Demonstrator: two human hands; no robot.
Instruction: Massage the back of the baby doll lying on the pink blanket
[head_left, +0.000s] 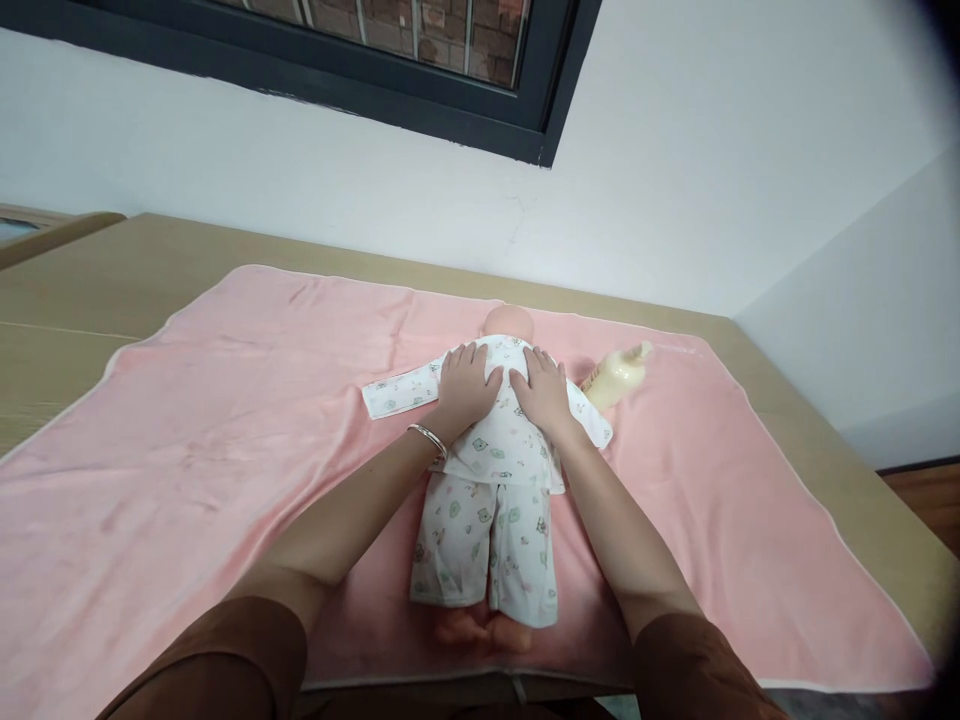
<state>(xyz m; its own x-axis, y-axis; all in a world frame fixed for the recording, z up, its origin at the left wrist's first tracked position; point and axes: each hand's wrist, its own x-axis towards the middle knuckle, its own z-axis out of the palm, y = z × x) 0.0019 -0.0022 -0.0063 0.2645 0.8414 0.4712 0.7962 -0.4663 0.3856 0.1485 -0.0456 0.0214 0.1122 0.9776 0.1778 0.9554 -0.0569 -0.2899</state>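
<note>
A baby doll [509, 322] lies on a pink blanket [240, 400], its head toward the wall. It wears a white patterned top [495, 440] and matching trousers [454, 540]; its feet show below the hems. Flat on the left of the doll's upper body rests my left hand [466, 385], fingers stretched out, a silver bangle on the wrist. My right hand [544, 392] lies likewise on the other side of the upper body, fingers extended. Close to the doll's right-hand sleeve, a cream pump bottle [619, 372] lies tilted on the blanket.
Under the blanket is a wooden table [112, 270] set against a white wall [375, 180]. A dark-framed window [517, 125] is above it. Another wooden piece [82, 228] stands at the far left.
</note>
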